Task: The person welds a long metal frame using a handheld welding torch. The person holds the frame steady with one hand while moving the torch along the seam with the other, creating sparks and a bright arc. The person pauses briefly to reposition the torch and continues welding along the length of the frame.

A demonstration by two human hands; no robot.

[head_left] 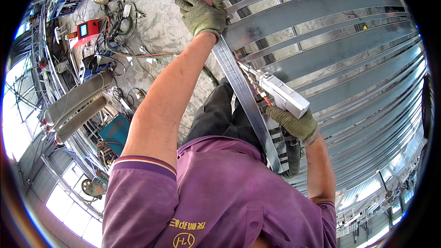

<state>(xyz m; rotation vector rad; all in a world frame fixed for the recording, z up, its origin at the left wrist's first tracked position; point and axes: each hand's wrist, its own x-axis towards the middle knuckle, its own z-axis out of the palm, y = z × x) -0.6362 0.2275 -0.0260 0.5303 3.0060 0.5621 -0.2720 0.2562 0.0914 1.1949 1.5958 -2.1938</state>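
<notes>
My left hand, in a worn olive glove, lies on the long metal side rail near its far end. Its fingers are spread past the rail's left edge, and the thumb is held apart on the right. In my gloved right hand is a welding gun with a white box-shaped body. Its thin nozzle points toward the rail, where a slat meets it; whether the tip touches cannot be made out. Wide and narrow metal slats run off to the right from the rail.
To the left, tangled cables lie on the concrete floor beside a red box with a screen. Two grey cylinders and a teal case stand nearer. A dark hose hangs below my right hand.
</notes>
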